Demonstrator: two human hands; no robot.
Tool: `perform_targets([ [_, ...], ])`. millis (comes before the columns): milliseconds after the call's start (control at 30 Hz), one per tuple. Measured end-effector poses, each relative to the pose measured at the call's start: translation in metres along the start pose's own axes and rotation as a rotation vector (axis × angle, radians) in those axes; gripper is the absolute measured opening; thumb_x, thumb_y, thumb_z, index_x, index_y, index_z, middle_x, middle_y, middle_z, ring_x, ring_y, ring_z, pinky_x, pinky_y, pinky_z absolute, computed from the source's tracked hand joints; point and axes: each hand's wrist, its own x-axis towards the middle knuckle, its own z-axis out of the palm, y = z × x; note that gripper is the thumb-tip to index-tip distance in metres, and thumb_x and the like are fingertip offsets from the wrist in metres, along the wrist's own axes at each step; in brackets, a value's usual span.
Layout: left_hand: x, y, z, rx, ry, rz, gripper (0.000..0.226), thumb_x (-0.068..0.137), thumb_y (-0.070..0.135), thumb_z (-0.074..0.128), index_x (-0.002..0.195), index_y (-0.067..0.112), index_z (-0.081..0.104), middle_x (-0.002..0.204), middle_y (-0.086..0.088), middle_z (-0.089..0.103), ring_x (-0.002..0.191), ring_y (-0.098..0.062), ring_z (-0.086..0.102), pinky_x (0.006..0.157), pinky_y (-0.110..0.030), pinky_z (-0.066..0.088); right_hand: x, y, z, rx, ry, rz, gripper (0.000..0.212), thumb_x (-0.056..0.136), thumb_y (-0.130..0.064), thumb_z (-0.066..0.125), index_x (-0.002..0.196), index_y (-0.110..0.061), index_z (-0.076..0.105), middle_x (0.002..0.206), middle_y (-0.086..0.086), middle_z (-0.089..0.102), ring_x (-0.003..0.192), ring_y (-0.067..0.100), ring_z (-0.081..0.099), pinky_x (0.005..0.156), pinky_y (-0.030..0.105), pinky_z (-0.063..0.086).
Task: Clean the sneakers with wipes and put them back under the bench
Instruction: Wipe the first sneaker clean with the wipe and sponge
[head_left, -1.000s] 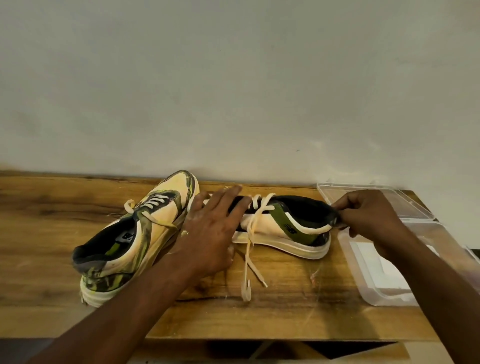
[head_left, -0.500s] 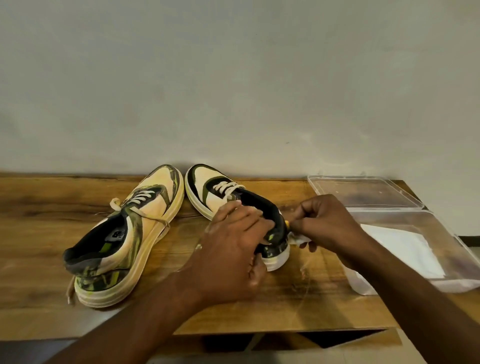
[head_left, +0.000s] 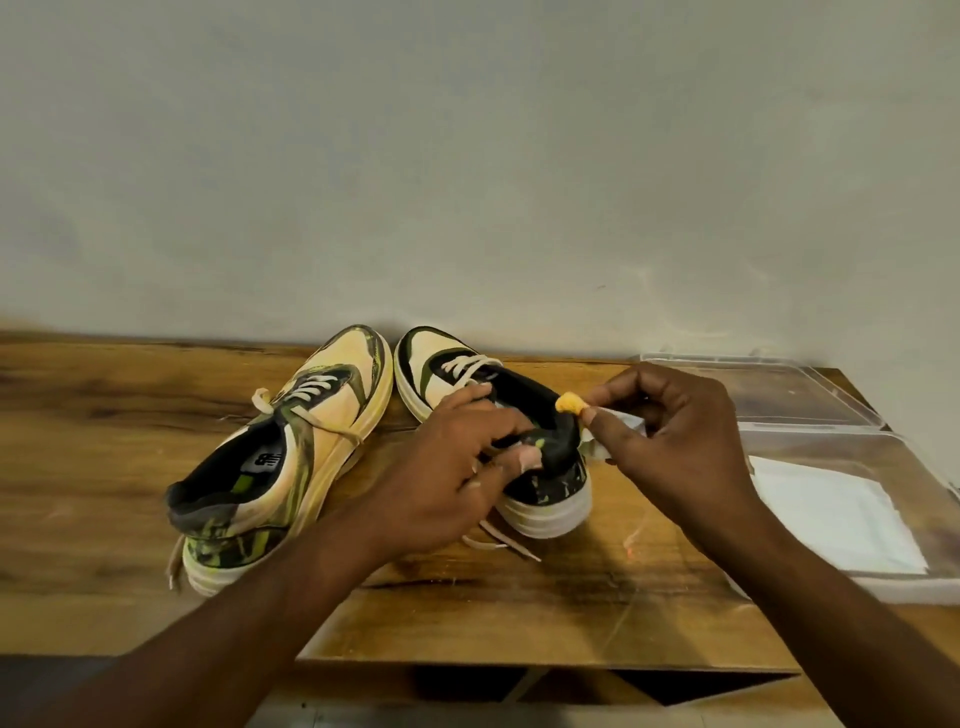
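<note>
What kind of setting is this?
Probably a home, perhaps an entryway, though little shows. A wooden bench stands against a plain plastered wall, with two sneakers and a clear plastic box of wipes on it.

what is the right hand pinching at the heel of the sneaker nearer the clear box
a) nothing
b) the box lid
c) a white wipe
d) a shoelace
c: the right hand pinches a crumpled white wipe against the black heel collar of the cream and green sneaker, while the loose laces trail on the wooden bench top below the left hand.
</note>
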Motion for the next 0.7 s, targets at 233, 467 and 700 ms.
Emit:
perform_targets([
  [233, 0.011, 0.002, -0.005, -0.390, 0.130, -0.203, 0.019, 0.103, 0.021, 0.060, 0.111, 0.016, 0.076, 0.103, -0.002, 0.076, 0.099, -0.023, 0.073, 0.090, -0.055, 0.058, -0.017, -0.016, 0.013, -0.181, 0.157, -0.437, 0.020, 0.081, -0.007, 0.085, 0.099, -0.011, 0.079, 0.092, -0.004, 0.073, 0.085, 0.007, 0.069, 0.075, 0.021, 0.055],
  [467, 0.013, 0.003, -0.001, -0.489, 0.071, -0.232, 0.021, 0.104, 0.009, 0.057, 0.115, 0.011, 0.076, 0.106, -0.003, 0.078, 0.104, -0.024, 0.074, 0.095, -0.056, 0.058, -0.033, -0.010, 0.035, -0.332, 0.074, -0.592, 0.021, 0.078, -0.002, 0.086, 0.097, -0.005, 0.079, 0.095, 0.006, 0.070, 0.082, 0.014, 0.064, 0.070, 0.022, 0.052],
  [700, 0.019, 0.008, -0.003, -0.473, 0.099, -0.240, 0.029, 0.105, 0.000, 0.055, 0.127, 0.010, 0.071, 0.113, 0.003, 0.077, 0.110, -0.006, 0.072, 0.096, -0.022, 0.055, -0.019, -0.011, 0.019, -0.239, 0.270, -0.445, 0.006, 0.086, -0.009, 0.080, 0.090, -0.005, 0.078, 0.089, 0.003, 0.071, 0.079, 0.015, 0.066, 0.069, 0.023, 0.051],
])
